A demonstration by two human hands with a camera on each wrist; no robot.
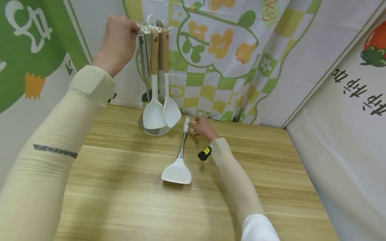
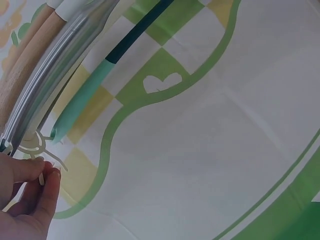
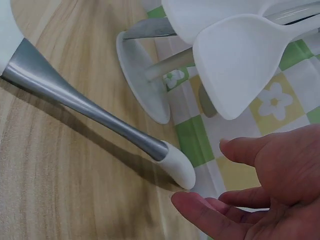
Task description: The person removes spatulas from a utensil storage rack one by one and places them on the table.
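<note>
The left hand [image 1: 120, 42] pinches the rack [image 1: 155, 30] hung with utensils [image 1: 153, 115], while the right hand [image 1: 205, 128], fingers parted and holding nothing, is just beside the spatula [image 1: 177, 171] lying on the table [image 1: 259, 150].

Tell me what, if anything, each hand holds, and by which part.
The left hand pinches the white rack by a hook. The right hand holds nothing, near the spatula handle.
</note>
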